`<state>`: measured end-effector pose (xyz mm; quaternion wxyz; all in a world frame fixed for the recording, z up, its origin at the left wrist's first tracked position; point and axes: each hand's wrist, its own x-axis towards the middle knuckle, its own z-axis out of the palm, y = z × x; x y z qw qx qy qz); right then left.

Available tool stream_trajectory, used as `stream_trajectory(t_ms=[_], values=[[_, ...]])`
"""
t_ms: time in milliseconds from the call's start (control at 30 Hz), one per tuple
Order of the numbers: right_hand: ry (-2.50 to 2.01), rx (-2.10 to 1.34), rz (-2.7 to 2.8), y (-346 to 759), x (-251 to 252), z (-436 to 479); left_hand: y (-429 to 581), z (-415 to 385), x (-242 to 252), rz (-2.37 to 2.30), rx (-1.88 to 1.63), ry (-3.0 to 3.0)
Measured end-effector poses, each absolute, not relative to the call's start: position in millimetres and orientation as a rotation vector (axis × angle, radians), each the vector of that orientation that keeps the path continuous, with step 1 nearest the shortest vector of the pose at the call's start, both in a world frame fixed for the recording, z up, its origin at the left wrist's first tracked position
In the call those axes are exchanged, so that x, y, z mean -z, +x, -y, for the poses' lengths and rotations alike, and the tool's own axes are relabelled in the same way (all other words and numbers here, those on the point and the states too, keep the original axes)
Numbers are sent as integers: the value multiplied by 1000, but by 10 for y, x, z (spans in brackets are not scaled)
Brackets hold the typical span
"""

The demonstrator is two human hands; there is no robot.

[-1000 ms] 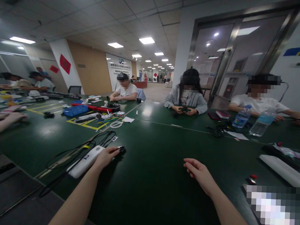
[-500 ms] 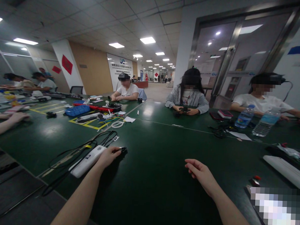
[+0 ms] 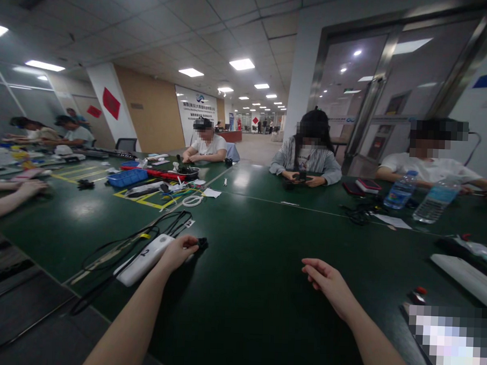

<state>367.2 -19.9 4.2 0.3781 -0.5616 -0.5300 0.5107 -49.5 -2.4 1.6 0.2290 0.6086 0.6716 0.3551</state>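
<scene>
My left hand (image 3: 179, 251) has its thumb and fingers closed on a small black object (image 3: 202, 243), just above the green table. The object is too small and dark for me to tell its kind. Beside that hand lies a white power strip (image 3: 145, 261) marked "2", partly covered by the wrist. Black cables (image 3: 138, 236) with a numbered tag run behind it. To the right, my right hand (image 3: 324, 276) hovers over the table (image 3: 254, 301), holding nothing. Its fingers are loosely bent, with the thumb a little apart from them.
A blue basket (image 3: 127, 178), loose wires and a white cable coil (image 3: 192, 200) lie at the far left. Two water bottles (image 3: 400, 189) stand at the right, near a long white case (image 3: 461, 275). Another person's hand (image 3: 30, 188) rests at the left; several people sit around.
The small black object in my left hand has turned slightly, and a shiny part of it no longer shows. My right hand keeps its pose. The whole view has shifted slightly.
</scene>
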Motion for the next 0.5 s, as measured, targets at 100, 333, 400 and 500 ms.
stream_trajectory(t_ms=[100,333,400,500], values=[[-1451,-1305,1346,3664,-69,211,-469,32,-37,-1906,-978,1695],[-1450,-1304,1352,3671,-63,208,-505,-27,57,-1984,-1033,1743],[-1450,-1302,1355,3674,-46,201,-510,-29,70,-1981,-1027,1749],[-1460,-1296,1354,3671,-46,201,-517,-18,69,-1959,-1000,1763]])
